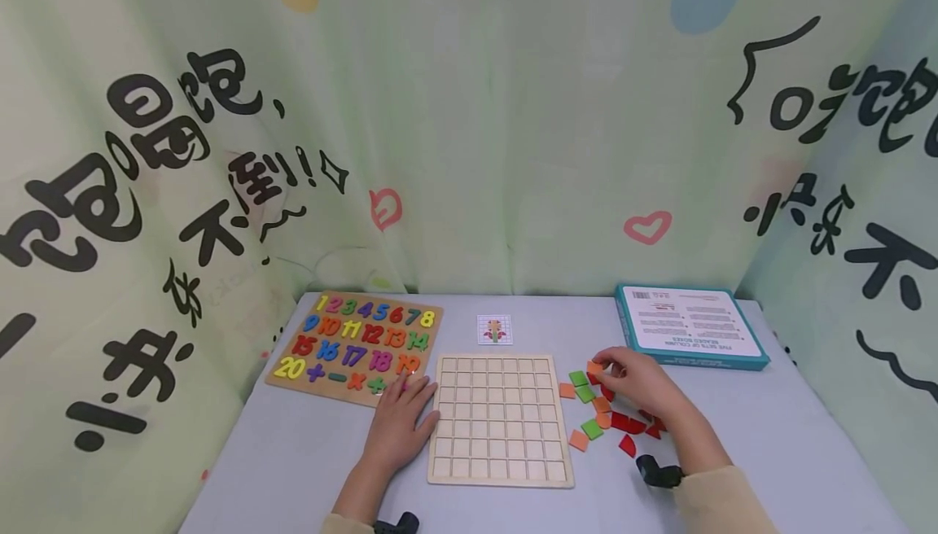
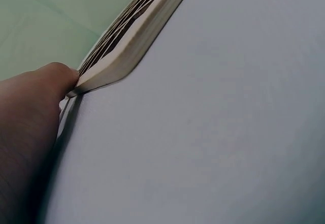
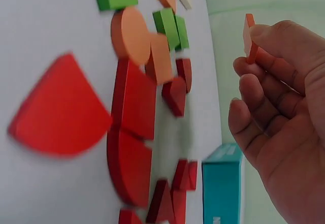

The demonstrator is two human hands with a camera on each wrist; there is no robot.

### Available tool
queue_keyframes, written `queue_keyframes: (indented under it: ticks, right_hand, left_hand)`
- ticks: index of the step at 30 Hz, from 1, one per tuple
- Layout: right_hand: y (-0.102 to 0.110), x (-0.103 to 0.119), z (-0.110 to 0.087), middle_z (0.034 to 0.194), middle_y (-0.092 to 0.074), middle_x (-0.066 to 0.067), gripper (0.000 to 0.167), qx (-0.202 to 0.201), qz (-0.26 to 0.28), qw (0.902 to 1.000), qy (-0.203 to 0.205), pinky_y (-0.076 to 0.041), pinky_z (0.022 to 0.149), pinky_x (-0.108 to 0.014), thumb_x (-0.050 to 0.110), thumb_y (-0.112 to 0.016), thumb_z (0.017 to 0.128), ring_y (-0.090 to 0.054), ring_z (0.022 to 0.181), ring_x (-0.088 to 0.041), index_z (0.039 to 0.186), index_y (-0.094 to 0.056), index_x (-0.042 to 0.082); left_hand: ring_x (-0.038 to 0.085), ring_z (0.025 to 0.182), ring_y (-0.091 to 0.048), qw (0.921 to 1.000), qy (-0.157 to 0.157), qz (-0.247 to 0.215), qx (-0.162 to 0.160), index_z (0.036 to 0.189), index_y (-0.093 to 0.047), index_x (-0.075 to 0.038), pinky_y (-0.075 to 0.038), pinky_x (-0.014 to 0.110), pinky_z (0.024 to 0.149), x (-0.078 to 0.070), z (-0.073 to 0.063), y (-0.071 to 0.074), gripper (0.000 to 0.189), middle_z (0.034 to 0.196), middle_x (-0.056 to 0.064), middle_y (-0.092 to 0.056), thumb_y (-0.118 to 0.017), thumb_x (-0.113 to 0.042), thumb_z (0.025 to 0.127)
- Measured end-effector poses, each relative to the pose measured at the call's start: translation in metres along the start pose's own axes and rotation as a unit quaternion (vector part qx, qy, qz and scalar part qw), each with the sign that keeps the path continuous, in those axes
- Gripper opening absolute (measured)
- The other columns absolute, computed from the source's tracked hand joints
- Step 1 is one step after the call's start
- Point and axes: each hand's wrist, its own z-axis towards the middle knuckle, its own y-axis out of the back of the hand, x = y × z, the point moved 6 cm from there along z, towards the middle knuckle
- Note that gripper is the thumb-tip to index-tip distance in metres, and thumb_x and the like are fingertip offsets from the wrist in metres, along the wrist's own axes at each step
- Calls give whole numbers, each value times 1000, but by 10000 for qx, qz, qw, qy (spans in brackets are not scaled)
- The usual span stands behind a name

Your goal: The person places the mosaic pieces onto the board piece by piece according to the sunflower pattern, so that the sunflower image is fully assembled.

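My right hand [image 1: 639, 383] pinches a small orange square tile [image 3: 249, 38] between thumb and index finger, raised over the loose pieces. Below it lie red quarter-round pieces [image 3: 63, 107], green squares [image 1: 592, 429] and other orange pieces [image 1: 579, 439], right of the wooden grid board [image 1: 501, 418]. All the board's visible cells are bare. My left hand [image 1: 396, 428] rests with spread fingers between that board and the number board [image 1: 315, 383]. Its thumb touches the grid board's left edge, and its fingertips overlap the number board's lower right corner in the head view.
A small pattern card [image 1: 494, 330] with a printed figure lies behind the grid board. At the back right sits a teal box [image 1: 692, 325] with a white label. Printed curtains [image 1: 506, 151] enclose the white table [image 1: 308, 457] at the back and sides.
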Motion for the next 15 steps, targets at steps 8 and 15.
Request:
queue_keyframes:
  ticks: [8, 15]
  right_hand:
    - [-24, 27, 17, 96, -61, 0, 31, 154, 171, 9996, 165, -53, 65, -25, 25, -73, 89, -54, 89, -19, 118, -65, 19]
    - [-51, 59, 30, 94, -60, 1, 26, 295, 281, 9982, 431, -50, 67, -26, 22, -71, 90, -52, 87, -17, 115, -67, 18]
  left_hand:
    - [29, 152, -23, 10000, -40, 17, 38, 144, -52, -29, -20, 55, 123, 0, -1, -1, 55, 152, -6, -48, -56, -52, 95]
    - [29, 153, -19, 9999, -136, 1, 45, 145, -51, -30, -18, 56, 124, -1, -1, -2, 56, 151, -11, -48, -56, -53, 94]
